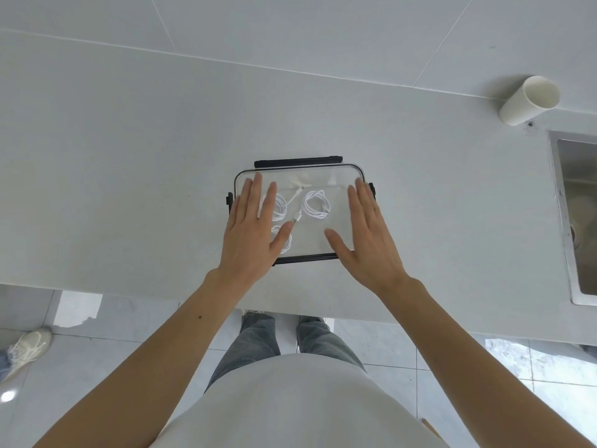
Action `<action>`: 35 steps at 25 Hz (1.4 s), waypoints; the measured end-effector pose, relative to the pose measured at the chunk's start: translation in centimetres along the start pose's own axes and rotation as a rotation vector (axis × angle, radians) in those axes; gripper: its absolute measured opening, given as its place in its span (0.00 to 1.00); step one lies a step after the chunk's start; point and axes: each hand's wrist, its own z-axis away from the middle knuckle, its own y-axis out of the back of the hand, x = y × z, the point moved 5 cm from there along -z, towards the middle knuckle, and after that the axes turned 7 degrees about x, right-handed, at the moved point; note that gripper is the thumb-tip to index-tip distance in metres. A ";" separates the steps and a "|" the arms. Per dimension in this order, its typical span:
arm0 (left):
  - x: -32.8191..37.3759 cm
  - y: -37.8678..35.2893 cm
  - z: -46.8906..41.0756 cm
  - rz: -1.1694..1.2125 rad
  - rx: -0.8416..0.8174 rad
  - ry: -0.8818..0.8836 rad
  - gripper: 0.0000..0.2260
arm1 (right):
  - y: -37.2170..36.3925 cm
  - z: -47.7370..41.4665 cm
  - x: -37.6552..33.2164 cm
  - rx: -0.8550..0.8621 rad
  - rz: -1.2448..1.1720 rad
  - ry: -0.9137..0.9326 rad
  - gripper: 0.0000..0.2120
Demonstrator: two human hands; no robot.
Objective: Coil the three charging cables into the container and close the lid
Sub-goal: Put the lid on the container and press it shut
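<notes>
My left hand and right hand lie flat, fingers straight and apart, on the container's clear lid mid-worktop, coiled cables beneath, black side latches just outboard of each.

Clear, colourless lid edged by black clasps; white cables showing through. Plain pale grey-white worktop, unpatterned. Wall in the same pale tone, crossed by thin light joint lines. White cup. Dull silver-grey sink. Glossy pale grey floor in a grid of square tiles. Faded blue-grey jeans, white shirt, off-white shoe.
</notes>
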 end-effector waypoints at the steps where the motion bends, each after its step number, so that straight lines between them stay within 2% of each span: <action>1: 0.2 -0.3 -0.1 -0.023 -0.039 -0.007 0.32 | -0.7 -0.6 -0.1 -0.038 0.044 0.014 0.35; 3: 0.1 -0.8 -0.4 -0.071 -0.096 0.003 0.35 | -1.6 -1.5 0.4 -0.084 0.121 -0.011 0.36; 5: -0.3 -1.2 -0.5 -0.081 -0.136 0.038 0.40 | -1.9 -1.9 1.7 -0.099 0.140 -0.110 0.38; 9: -0.9 -1.7 -0.4 -0.051 -0.149 0.094 0.45 | -2.7 -1.8 3.6 -0.140 -0.069 -0.340 0.46; 13: -1.1 -1.9 -0.5 -0.042 -0.149 0.129 0.46 | -3.2 -1.8 4.0 -0.147 -0.182 -0.407 0.48; 20: -1.0 -1.8 -0.6 -0.064 -0.152 0.151 0.46 | -2.7 -2.6 4.2 -0.051 -0.243 -0.353 0.45; 29: -1.5 -1.9 -0.7 0.053 -0.142 0.179 0.47 | -3.1 -2.3 4.6 -0.066 -0.257 -0.355 0.45; 32: -1.5 -2.0 -0.6 0.021 -0.140 0.152 0.47 | -3.5 -1.9 4.5 -0.130 -0.159 -0.358 0.45; 35: -1.2 -2.1 -0.3 -0.057 -0.168 0.050 0.50 | -3.4 -2.2 3.6 -0.147 0.129 -0.131 0.41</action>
